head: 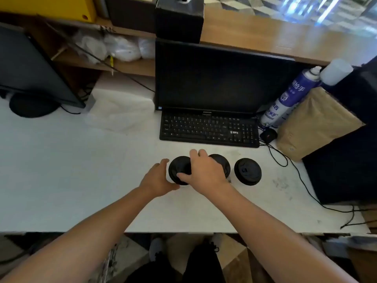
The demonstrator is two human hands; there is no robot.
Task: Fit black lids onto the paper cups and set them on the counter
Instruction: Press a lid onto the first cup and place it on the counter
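Observation:
Three cups with black lids stand in a row on the white counter [81, 170], just in front of the keyboard. My left hand [157, 178] wraps around the side of the left cup [178, 167]. My right hand [204, 172] lies across the top, its thumb and palm pressing on the left cup's lid and its fingers reaching over the gap to the middle cup [223, 162], which it partly hides. The right cup [247, 170] stands alone, lid on, untouched. The paper walls of the cups are mostly hidden under the lids.
A black keyboard [208, 128] and monitor [220, 78] sit right behind the cups. A mouse [268, 135], spray can [289, 99] and brown paper bag [316, 123] crowd the right side, with cables [302, 180] trailing across the counter. A second monitor [30, 68] stands at far left.

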